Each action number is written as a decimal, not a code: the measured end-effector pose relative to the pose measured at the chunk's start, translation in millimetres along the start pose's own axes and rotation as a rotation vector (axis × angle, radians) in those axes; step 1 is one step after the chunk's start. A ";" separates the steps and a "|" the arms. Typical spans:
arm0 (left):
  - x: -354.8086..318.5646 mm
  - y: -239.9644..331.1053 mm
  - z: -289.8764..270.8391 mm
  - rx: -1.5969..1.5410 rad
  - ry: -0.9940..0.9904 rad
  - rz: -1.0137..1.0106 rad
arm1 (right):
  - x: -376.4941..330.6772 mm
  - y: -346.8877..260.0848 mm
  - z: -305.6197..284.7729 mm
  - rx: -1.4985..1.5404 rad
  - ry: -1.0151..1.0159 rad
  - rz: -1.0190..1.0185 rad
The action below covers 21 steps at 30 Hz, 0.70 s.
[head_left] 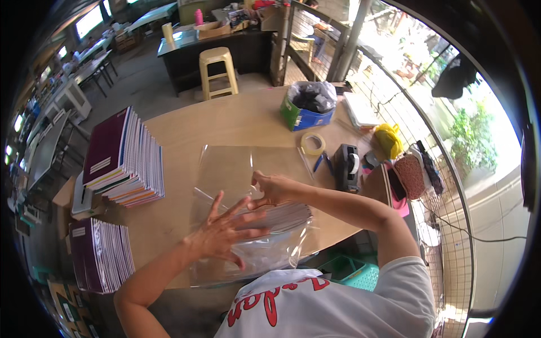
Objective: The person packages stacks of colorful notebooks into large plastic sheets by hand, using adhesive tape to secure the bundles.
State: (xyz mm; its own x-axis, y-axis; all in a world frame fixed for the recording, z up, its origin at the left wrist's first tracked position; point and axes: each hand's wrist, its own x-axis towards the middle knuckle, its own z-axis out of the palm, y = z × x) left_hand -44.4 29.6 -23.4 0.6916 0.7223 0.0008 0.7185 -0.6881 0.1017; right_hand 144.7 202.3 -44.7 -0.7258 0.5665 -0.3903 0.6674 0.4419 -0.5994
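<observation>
A clear plastic bag lies at the table's near edge, loosely covering what look like spiral notebooks with pale page edges. My left hand is spread flat over the bag's left part, fingers apart. Just beyond it, my right hand is curled, thumb and fingers drawn in at what seems to be the plastic's upper edge; its grip is partly hidden. Farther out, another clear plastic sheet lies flat on the wood.
On the table's left stand a tall stack of purple-covered spiral notebooks and a plastic-wrapped stack. To the right are a tape roll, a blue pen, a black tape dispenser and a lined box. A green basket sits below the edge.
</observation>
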 end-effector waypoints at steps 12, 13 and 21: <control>11.9 -8.1 -18.9 -0.172 -0.069 -0.130 | -111.0 344.7 3.5 0.536 1.110 0.838; 12.1 -8.1 -19.4 -0.171 -0.075 -0.130 | -113.5 343.9 4.8 0.850 1.023 0.803; 16.4 -7.6 -21.4 -0.080 -0.132 -0.115 | -122.6 313.0 21.6 0.900 1.082 0.689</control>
State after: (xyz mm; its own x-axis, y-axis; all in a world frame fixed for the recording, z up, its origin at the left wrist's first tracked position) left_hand -40.1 48.1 -2.9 0.6129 0.7767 -0.1452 0.7886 -0.5902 0.1725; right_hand 438.9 256.2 -199.6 0.3896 0.8623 -0.3235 0.2049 -0.4236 -0.8824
